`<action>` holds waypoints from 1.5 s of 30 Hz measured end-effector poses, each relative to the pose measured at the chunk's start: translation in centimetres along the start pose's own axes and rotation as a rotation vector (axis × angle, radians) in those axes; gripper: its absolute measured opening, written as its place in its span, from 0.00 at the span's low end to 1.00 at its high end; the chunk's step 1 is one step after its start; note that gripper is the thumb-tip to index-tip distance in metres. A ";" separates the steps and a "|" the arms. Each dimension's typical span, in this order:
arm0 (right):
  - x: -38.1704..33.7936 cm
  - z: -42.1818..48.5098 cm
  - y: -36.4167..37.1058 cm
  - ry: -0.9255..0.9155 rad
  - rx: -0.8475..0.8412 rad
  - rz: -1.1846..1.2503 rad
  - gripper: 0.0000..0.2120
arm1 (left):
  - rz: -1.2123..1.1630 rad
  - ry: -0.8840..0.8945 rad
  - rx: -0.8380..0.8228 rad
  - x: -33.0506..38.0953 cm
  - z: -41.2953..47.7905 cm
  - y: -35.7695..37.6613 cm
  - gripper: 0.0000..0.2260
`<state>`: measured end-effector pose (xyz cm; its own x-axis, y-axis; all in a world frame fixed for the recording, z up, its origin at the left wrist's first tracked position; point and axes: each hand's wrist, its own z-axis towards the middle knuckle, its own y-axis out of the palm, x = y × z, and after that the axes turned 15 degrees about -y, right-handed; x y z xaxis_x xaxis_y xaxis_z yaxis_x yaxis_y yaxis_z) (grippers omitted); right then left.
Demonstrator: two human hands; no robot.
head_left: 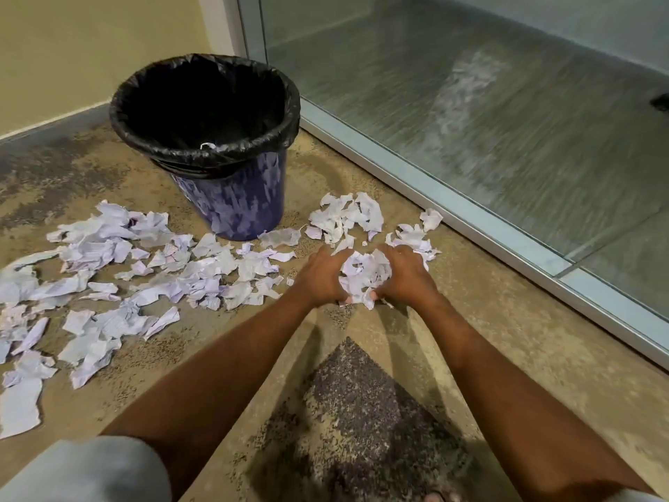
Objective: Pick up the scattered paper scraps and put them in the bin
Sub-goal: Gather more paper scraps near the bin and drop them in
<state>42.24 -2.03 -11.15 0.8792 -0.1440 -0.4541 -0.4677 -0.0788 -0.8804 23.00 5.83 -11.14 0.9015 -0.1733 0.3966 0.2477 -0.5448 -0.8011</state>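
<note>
A blue bin (239, 197) lined with a black bag (202, 99) stands upright on the floor at the upper left. Several white paper scraps (108, 277) lie scattered across the floor to its left and front. More scraps (347, 215) lie just right of the bin. My left hand (320, 279) and my right hand (403, 275) cup a bundle of crumpled scraps (364, 273) between them, low over the floor, fingers curled around it. One small scrap (207, 145) clings to the bin's near rim.
A glass partition with a metal bottom frame (452, 201) runs diagonally along the right side. A cream wall (72, 48) stands behind the bin. The floor (362, 411) is speckled concrete with a dark patch near me.
</note>
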 end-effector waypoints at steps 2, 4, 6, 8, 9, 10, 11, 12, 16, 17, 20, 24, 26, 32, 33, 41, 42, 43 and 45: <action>0.1 -0.3 0.5 0.001 -0.068 -0.023 0.60 | 0.069 -0.008 -0.015 0.0 -0.1 0.8 0.52; 0.0 -0.5 0.9 -0.010 -0.111 -0.042 0.63 | 0.116 0.001 -0.017 0.0 -0.2 1.2 0.52; -0.2 -0.5 1.5 -0.028 -0.133 -0.042 0.64 | 0.140 0.017 0.014 0.2 -0.3 1.5 0.47; -0.4 -0.4 2.1 -0.048 -0.137 -0.066 0.62 | 0.116 0.013 0.058 0.3 -0.2 1.8 0.40; -0.6 -0.3 2.4 -0.060 -0.124 -0.081 0.60 | 0.096 0.005 0.080 0.3 -0.1 1.8 0.36; -0.7 -0.1 2.6 -0.075 -0.101 -0.091 0.57 | 0.072 -0.001 0.098 0.3 0.0 1.9 0.32; -0.8 0.0 2.9 -0.092 -0.070 -0.090 0.53 | 0.046 -0.001 0.115 0.4 0.1 1.9 0.28; -0.9 0.1 3.2 -0.106 -0.034 -0.073 0.49 | 0.017 0.002 0.131 0.4 0.2 1.9 0.23; -1.5 0.7 3.9 -0.117 0.133 0.101 0.27 | -0.124 0.014 0.180 0.3 0.2 1.8 0.13; -1.7 0.9 3.9 -0.102 0.156 0.154 0.21 | -0.153 0.022 0.183 0.2 0.2 1.8 0.13; -2.3 1.2 3.8 -0.041 0.203 0.257 0.10 | -0.231 0.007 0.165 -0.1 0.4 2.1 0.14; -2.9 1.4 3.0 0.035 0.233 0.368 0.10 | -0.386 -0.046 0.163 -0.4 0.4 1.8 0.10; -3.2 1.5 2.2 0.047 0.246 0.422 0.11 | -0.453 -0.032 0.169 -0.3 0.2 1.2 0.09; -5.2 1.8 -2.0 0.043 0.327 0.507 0.11 | -0.600 0.011 0.225 1.1 -0.4 -1.9 0.12; -5.6 1.9 -2.8 0.037 0.344 0.516 0.10 | -0.622 0.020 0.241 1.5 -0.5 -2.7 0.13; -9.4 3.2 -10.1 -0.106 0.502 0.484 0.13 | -0.727 0.118 0.442 5.0 -3.1 -9.6 0.11; -10.1 3.5 -11.1 -0.150 0.509 0.467 0.13 | -0.740 0.124 0.487 5.3 -3.4 -10.7 0.10; -10.9 3.8 -12.1 -0.190 0.508 0.461 0.13 | -0.756 0.129 0.529 5.6 -3.7 -11.8 0.09; -12.7 4.8 -14.1 -0.244 0.514 0.461 0.12 | -0.794 0.139 0.580 5.8 -4.3 -14.4 0.08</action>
<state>38.12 5.67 6.31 0.6266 0.1775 -0.7589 -0.7461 0.4182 -0.5182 23.10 9.20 4.63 0.3584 -0.0469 0.9324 0.9303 -0.0653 -0.3609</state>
